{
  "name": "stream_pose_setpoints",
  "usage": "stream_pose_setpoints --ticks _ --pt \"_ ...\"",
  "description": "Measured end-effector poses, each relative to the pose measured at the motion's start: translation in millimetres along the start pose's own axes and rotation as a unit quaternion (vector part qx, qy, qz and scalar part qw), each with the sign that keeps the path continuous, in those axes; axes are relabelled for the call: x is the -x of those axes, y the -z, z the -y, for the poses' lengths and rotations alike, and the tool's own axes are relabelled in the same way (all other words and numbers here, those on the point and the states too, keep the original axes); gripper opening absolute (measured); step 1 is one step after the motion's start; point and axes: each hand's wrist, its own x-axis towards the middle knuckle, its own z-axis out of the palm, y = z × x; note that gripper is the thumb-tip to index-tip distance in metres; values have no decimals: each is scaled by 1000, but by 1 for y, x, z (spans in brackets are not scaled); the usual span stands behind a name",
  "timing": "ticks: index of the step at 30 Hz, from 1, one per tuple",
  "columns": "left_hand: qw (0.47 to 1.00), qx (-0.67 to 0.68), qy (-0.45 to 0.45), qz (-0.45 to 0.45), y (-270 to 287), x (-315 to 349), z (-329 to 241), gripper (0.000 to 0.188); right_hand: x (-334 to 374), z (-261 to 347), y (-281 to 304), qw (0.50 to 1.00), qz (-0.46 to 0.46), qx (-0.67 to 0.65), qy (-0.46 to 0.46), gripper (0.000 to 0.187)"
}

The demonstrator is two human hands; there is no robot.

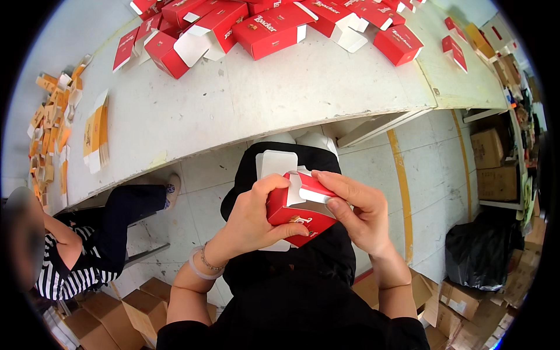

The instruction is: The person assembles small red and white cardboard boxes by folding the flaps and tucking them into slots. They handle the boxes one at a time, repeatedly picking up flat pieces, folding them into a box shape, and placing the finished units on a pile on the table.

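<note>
Above my lap I hold a small red carton point(310, 228) with a white inside, its end flaps partly unfolded. My left hand point(255, 216) wraps round the carton's left side, thumb across the printed front and forefinger at the upper edge. With thumb and fingers, my right hand point(356, 204) pinches a red flap with a white edge at the carton's upper right. A white flap point(279, 162) sticks up behind the carton. A bracelet and a clear band circle my left wrist.
Many red cartons point(271, 29), several with open flaps, lie piled on the white table point(227, 111). Flat yellow cartons point(98, 134) are stacked at left. A seated person in a striped top point(76, 256) is at left. Brown boxes point(111, 315) and a black bag point(478, 254) stand on the floor.
</note>
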Motion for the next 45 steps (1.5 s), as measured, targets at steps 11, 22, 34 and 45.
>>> stream_pose_setpoints --ticks 11,22,34,45 --pt "977 127 171 -10 3 5 -8 94 -1 -19 -18 975 128 107 144 84" --pt "827 -540 -113 -107 196 -233 -36 59 -10 -120 -61 910 65 408 25 46" --pt "915 -395 42 71 -8 7 -49 96 -17 -18 -38 958 -39 276 66 26" --pt "938 337 67 -48 -3 -7 -9 105 -29 -2 -23 913 -119 261 289 51"
